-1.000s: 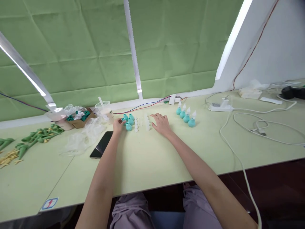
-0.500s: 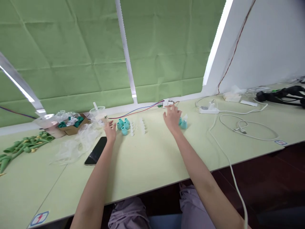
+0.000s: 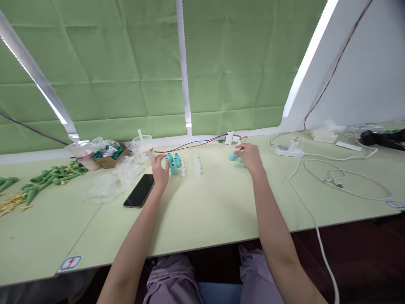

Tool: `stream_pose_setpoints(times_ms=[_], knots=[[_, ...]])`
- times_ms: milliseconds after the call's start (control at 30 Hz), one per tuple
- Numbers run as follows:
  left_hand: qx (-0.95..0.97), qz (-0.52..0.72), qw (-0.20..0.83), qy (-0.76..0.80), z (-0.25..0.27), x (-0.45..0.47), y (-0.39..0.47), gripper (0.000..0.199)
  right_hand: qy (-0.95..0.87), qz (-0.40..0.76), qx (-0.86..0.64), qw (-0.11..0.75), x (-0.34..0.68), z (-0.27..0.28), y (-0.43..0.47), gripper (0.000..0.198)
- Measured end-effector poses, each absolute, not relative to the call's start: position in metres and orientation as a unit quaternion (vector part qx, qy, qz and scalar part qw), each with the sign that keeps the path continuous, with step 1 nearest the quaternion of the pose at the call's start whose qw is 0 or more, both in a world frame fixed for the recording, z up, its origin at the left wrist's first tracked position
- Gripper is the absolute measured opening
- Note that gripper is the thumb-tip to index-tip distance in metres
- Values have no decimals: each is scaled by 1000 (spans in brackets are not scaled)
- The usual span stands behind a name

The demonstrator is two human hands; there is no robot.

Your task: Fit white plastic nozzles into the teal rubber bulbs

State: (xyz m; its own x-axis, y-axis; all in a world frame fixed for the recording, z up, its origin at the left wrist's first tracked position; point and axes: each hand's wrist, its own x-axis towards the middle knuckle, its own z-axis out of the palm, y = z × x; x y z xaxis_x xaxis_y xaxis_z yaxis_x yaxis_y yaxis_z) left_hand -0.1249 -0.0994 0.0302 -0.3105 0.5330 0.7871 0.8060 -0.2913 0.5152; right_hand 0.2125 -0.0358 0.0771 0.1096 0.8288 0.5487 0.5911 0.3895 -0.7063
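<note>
My left hand (image 3: 160, 173) is beside a cluster of small teal bottle-shaped pieces (image 3: 174, 169), its thumb and forefinger curved apart with no object visible between them. Right of the cluster stand rows of small white pieces (image 3: 183, 171) and translucent white pointed pieces (image 3: 198, 164). Farther right, the fingertips of my right hand (image 3: 251, 158) pinch a small white tip (image 3: 239, 144). A teal piece (image 3: 233, 156) shows just below those fingers, and other teal pieces are partly hidden behind the hand.
A black phone (image 3: 139, 191) lies left of my left arm. Beyond it are crumpled clear plastic (image 3: 115, 181), a cardboard box (image 3: 110, 160), drink cups and green parts (image 3: 57, 173). A power strip (image 3: 288, 150) and white cables (image 3: 344, 194) lie on the right.
My right hand has lowered from an open spread to a pinch at a white tip. My left hand has moved closer to the teal cluster. The camera view has shifted left.
</note>
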Motion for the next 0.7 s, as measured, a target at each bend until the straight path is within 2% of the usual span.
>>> stream_pose_setpoints(times_ms=[33,133,167,233,433,600,700], knots=[[-610,-542,142,-560,35,-115,-103,28,-668,145,-518,514,195,77,-39,17],[-716,-451,176,-502,43,-84,-110,41,-699,380,-331,507,140,68,-51,27],[-741,-419,176,-494,44,-75,-111,44,-697,427,-288,499,125,63,-54,29],[-767,-371,160,-499,42,-65,-109,38,-679,461,-259,509,105,51,-58,28],[-768,-331,91,-541,31,-68,-103,27,-732,329,-322,502,100,35,-63,14],[-738,-363,54,-566,31,-65,-108,21,-756,238,-336,509,96,34,-73,19],[-699,-401,50,-590,31,-69,-107,23,-716,205,-375,552,101,35,-72,21]])
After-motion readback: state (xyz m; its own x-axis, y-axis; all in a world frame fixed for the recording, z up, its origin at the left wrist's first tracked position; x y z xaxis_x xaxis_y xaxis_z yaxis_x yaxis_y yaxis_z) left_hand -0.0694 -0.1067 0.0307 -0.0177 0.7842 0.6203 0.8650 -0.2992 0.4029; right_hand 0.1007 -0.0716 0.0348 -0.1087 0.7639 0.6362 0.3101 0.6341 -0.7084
